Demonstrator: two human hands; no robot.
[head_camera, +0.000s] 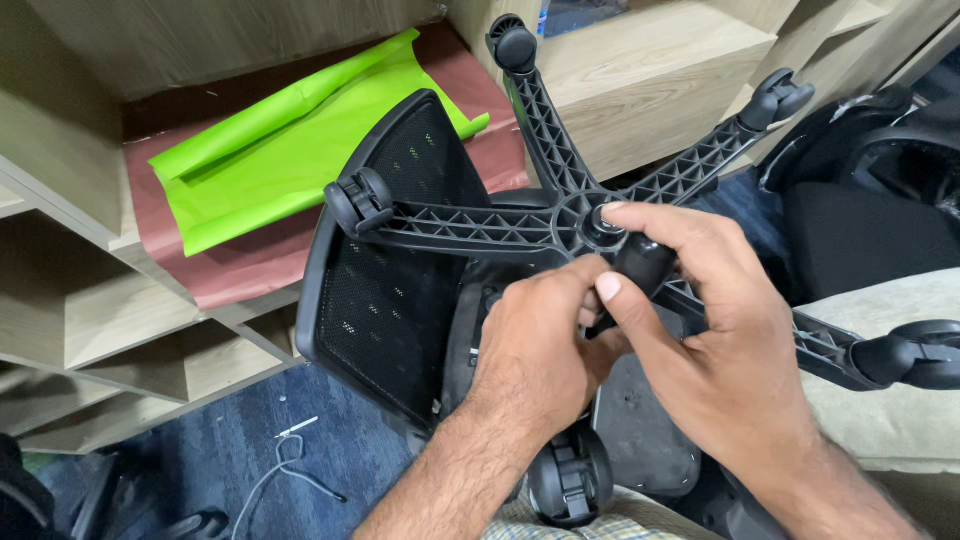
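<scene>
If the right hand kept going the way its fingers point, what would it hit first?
The right hand points up-left, already gripping the black cylinder. Straight on, it would probably meet the hub of the chair base first, though depth is hard to judge.

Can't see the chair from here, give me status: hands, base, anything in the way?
Left hand and right hand both gripping the black cylinder at the star base hub. Nothing blocking the hands.

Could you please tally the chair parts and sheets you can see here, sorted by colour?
Black: 7 — star base, five casters (first at), mesh backrest
Green: 1 — sheet
Reddish brown: 1 — sheet
Total: 9
</scene>
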